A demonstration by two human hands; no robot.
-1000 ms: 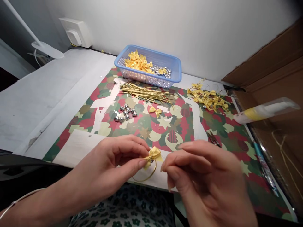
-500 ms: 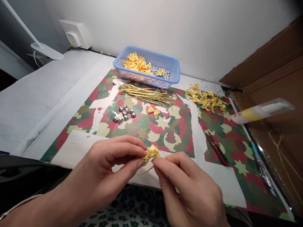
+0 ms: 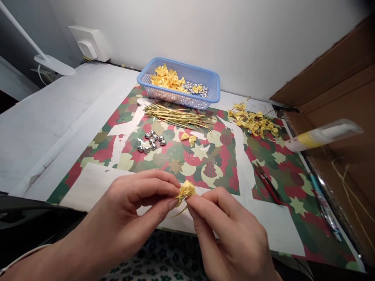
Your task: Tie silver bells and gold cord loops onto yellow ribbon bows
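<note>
Between the thumb and fingertips of my left hand [image 3: 140,210] is a yellow ribbon bow [image 3: 186,189], held above the front of the table. My right hand [image 3: 227,230] is closed in a pinch at the bow's right side, on a thin gold tie [image 3: 179,213] that loops behind and below the bow. The tie's pinched part is hidden by the fingertips. Beyond my hands lie another yellow bow [image 3: 188,138] and a cluster of silver bells [image 3: 151,141]. A bundle of gold ties [image 3: 177,116] lies farther back.
A blue basket [image 3: 215,95] with yellow bows and silver bells stands by the wall. To the right are a pile of tied bows [image 3: 254,121], red-handled tweezers or pliers [image 3: 269,185], a glue bottle [image 3: 322,136], a pen [image 3: 325,208] and cardboard [image 3: 340,105]. A lamp base [image 3: 54,65] stands left.
The view has shifted slightly. My right fingertips have moved a little around the bow's edge, and the gold tie's loop shows more clearly. Both hands keep their pinch.
</note>
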